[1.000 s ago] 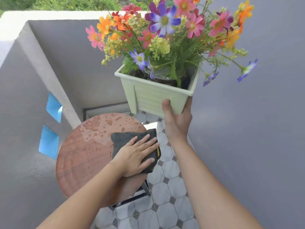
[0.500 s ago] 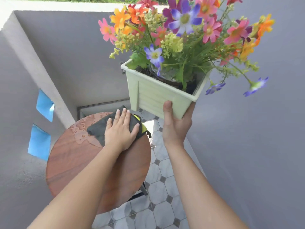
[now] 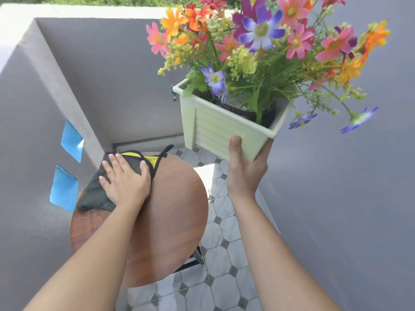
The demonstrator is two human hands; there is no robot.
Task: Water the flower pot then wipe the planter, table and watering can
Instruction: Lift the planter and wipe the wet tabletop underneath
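My right hand [image 3: 246,170] holds a pale green square planter [image 3: 216,129] from below, lifted in the air to the right of the table. Colourful flowers [image 3: 260,39] fill the planter. My left hand [image 3: 125,180] lies flat, fingers spread, on a dark grey cloth with a yellow side [image 3: 96,194]. The cloth is pressed against the far left part of the round wooden table [image 3: 175,216]. The table top looks dry where it shows. No watering can is in view.
Grey walls close in on the left, back and right. Two blue paper squares [image 3: 65,187] stick to the left wall beside the table. Grey octagon floor tiles [image 3: 224,277] lie below and right of the table. Metal table legs show under its near edge.
My left hand has swept the cloth from the table's near right, over the water drops, to its far left edge. The drops are gone. The planter stays lifted in my right hand.
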